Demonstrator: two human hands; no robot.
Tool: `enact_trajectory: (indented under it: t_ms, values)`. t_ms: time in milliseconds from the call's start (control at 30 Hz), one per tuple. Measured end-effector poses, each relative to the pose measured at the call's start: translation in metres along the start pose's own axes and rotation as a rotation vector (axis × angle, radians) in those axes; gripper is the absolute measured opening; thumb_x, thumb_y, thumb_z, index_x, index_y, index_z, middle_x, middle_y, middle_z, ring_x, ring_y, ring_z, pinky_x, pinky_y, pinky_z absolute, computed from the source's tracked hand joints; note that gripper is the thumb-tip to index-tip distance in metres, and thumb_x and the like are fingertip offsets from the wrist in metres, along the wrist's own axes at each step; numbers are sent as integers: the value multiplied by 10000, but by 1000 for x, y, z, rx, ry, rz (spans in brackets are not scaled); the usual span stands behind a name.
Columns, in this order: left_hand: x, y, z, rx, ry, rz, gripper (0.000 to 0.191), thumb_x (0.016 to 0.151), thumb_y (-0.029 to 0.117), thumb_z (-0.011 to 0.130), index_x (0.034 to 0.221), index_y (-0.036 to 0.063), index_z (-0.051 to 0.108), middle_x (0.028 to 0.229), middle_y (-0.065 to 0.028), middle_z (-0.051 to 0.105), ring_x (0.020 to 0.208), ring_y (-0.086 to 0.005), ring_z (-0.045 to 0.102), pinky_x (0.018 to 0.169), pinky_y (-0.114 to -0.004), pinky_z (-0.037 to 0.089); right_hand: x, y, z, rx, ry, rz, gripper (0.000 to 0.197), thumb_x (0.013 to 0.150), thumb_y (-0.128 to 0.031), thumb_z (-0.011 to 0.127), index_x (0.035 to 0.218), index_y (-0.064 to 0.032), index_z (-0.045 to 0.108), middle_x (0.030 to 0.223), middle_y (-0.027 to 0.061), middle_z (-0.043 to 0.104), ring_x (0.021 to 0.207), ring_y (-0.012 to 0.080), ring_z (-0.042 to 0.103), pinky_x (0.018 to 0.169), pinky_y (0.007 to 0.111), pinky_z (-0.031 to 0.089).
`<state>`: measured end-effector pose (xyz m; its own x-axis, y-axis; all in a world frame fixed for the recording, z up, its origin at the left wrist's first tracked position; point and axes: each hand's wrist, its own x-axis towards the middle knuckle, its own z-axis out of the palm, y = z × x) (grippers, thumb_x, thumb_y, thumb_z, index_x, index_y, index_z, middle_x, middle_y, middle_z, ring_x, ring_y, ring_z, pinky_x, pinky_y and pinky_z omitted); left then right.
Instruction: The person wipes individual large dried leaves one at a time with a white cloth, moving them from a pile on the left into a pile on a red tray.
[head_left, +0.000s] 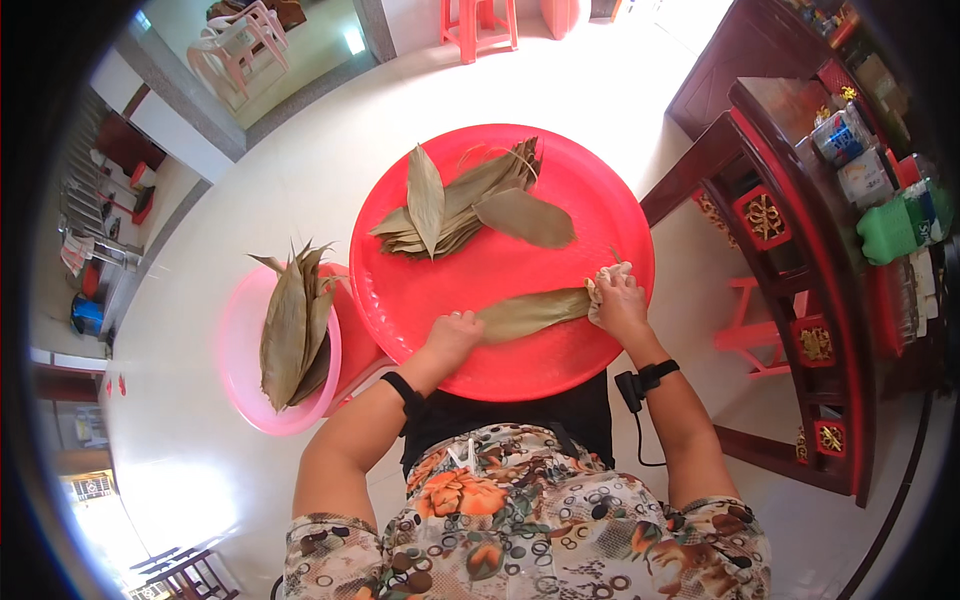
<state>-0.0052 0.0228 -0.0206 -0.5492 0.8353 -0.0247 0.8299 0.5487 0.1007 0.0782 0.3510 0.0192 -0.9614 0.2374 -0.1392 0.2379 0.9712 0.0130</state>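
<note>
A long olive-green leaf (534, 313) lies stretched across the near part of a round red plastic tray (480, 375). Its left end is gripped by my left hand (454, 336). My right hand (621, 301) holds a crumpled pale cloth (598, 289) against the leaf's right end. Farther back on the tray rests a stack of dried leaves (465, 206), with a loose leaf (426, 201) across its left part and a broad brownish leaf (525, 217) at its right.
At the left, a pink plastic basin (244, 375) holds more long leaves (289, 337). A dark wooden cabinet (795, 247) with packages on top stands at the right. A red plastic stool (478, 26) is beyond the tray.
</note>
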Motion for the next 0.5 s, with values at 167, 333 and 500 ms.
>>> enact_trajectory:
  t_ms: [167, 333, 500]
  values:
    - [10, 16, -23, 31, -3, 50, 293, 746, 328, 710, 835, 88, 567, 846, -99, 572, 734, -258, 628, 562, -377, 514, -2, 12, 11, 35, 35, 37, 478, 740, -180, 666, 1211, -158, 584, 1241, 101, 565, 1095, 320, 537, 812, 447, 458]
    - [4, 19, -14, 114, 34, 57, 273, 745, 308, 703, 831, 85, 570, 829, -93, 570, 700, -247, 624, 543, -364, 512, -4, 6, 3, 127, 140, 32, 414, 753, -156, 649, 1166, -151, 616, 1212, 104, 586, 1087, 325, 542, 802, 456, 465]
    - [9, 18, -3, 242, -20, 91, 191, 739, 209, 659, 841, 71, 576, 817, -99, 567, 687, -238, 621, 529, -359, 511, 2, 22, 4, 409, 296, -1, 410, 746, -91, 642, 1155, -113, 629, 1105, 133, 620, 1088, 323, 553, 859, 405, 486]
